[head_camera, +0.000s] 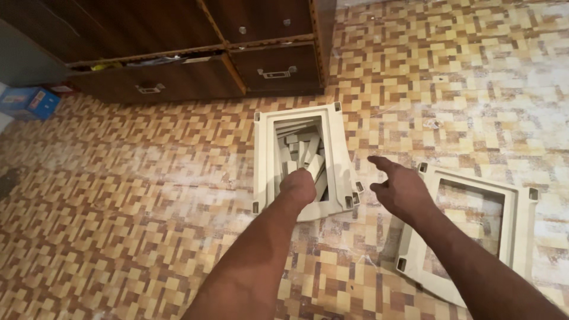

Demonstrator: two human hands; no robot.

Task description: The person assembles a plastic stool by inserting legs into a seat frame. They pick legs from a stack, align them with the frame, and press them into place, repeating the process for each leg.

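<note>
1. Head view looks down at a patterned tile floor (118, 225) where I work with both arms stretched out in front of me.
2. My left hand (298, 186) reaches into the opening of a cream plastic frame (264, 160) lying flat on the floor. Its grip looks clenched around one of the cream slats (315, 165), though my knuckles hide the fingers, so I judge this rather than see it plainly.
3. More slats (296, 145) lie heaped loose inside that frame, crossing one another at odd angles. As far as I can tell, none is fitted into anything yet.
4. My right hand (400, 188) hovers released above the floor, forefinger stretched forward, holding nothing. It sits between the first frame and a second cream frame (521, 225).
5. That second frame lies just to the right, slightly tilted, with bare tiles showing through its opening. No slats lie in it.
6. Judging by how things lie, the work is at an early stage: the two frames are apart, the slats remain in a pile, and only one piece is in hand.
7. Behind the frames stands a dark wooden cabinet (178, 35) with one drawer (154, 80) pulled partly open. A blue box (29, 102) rests at the far left.
</note>
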